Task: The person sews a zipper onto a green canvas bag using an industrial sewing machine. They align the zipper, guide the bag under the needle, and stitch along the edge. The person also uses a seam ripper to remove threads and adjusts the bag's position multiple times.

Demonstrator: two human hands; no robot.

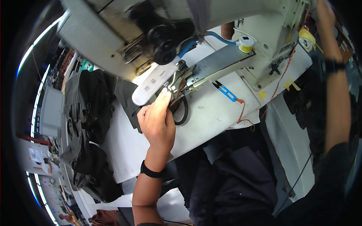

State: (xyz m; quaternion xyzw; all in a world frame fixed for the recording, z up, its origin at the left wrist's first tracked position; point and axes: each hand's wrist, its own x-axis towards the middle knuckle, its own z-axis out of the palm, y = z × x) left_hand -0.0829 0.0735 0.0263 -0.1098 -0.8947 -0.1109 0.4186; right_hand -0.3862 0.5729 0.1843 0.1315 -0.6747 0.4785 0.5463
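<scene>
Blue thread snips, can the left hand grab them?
Probably yes: the blue thread snips lie uncovered on the tabletop, nothing tall between; but the left hand is busy at the sewing machine.

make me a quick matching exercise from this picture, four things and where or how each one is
Things
1. left hand
2. right hand
3. thread snips
4. dark fabric bundle

Places and states
a. blue-handled, lying on the white table
b. heaped toward the picture's left side
c. raised near the picture's upper right edge
d. at the working end of the sewing machine

Right pairs: 1-d, 2-c, 3-a, 4-b
</scene>
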